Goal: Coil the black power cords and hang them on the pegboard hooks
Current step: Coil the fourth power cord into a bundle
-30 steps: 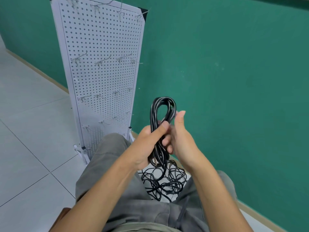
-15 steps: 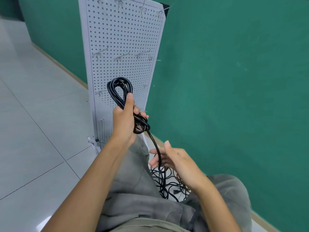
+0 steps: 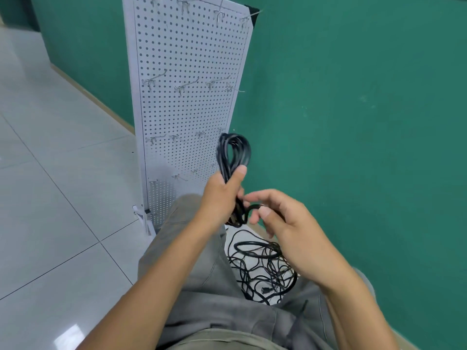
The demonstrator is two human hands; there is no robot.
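My left hand (image 3: 222, 195) grips a coiled black power cord (image 3: 233, 154) around its middle, its loop standing up above my thumb. My right hand (image 3: 280, 218) pinches the cord's loose tail (image 3: 254, 207) just right of the coil, bent in a small curve. A white pegboard (image 3: 187, 59) stands upright against the green wall, with rows of bare metal hooks (image 3: 185, 85). The coil's loop sits in front of the board's lower right edge. A tangle of more black cords (image 3: 262, 266) lies on the floor between my knees.
Grey trouser legs (image 3: 202, 274) fill the lower middle of the view. White floor tiles (image 3: 50, 198) stretch to the left. The green wall (image 3: 353, 122) runs along the right, with a wooden skirting at its foot. The pegboard's white foot (image 3: 144, 218) stands by my left knee.
My right hand rose from the floor tangle and took the cord's tail beside the coil. The coil in my left hand shifted right, toward the board's lower right edge.
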